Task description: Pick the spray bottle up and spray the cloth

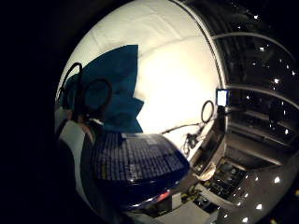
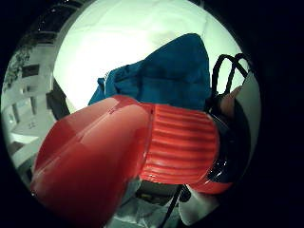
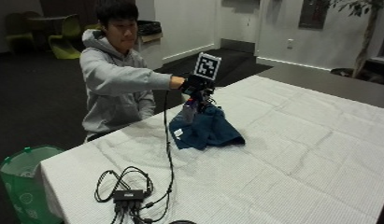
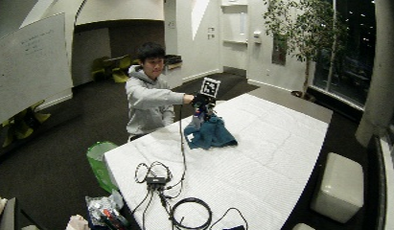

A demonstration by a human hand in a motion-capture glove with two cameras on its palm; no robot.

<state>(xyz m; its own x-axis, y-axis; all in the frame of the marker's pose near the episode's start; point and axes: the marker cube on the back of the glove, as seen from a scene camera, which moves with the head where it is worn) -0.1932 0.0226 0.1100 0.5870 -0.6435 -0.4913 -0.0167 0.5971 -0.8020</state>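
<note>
- White quilted cloth covers the table (image 3: 303, 154) in the outside view; a person in a grey hoodie sits at its far edge, arm stretched out. The gloved right hand (image 3: 195, 85) grips the spray bottle (image 3: 193, 108) by its top, holding it above the table. The bottle hangs below the fingers and is largely hidden against the blue cloth (image 3: 207, 130), a crumpled heap lying directly under the hand. A small hub with looped black cables (image 3: 126, 191) lies near the table's front edge; a green bin (image 3: 24, 182) stands beside the table.
- Wide outside view: same pose, with the right hand (image 4: 200, 100) over the blue cloth (image 4: 210, 135); the bottle is too small to make out.
- Thumb side palm view: the bottle's glossy red spray head (image 2: 90, 161) and ribbed red collar (image 2: 183, 145) fill the picture, close to the palm, with blue cloth (image 2: 171, 78) beyond.
- Little finger side palm view: the bottle's dark blue body (image 1: 140, 161) carries tiny unreadable print; blue cloth (image 1: 117, 79) lies on the white table beyond it.
</note>
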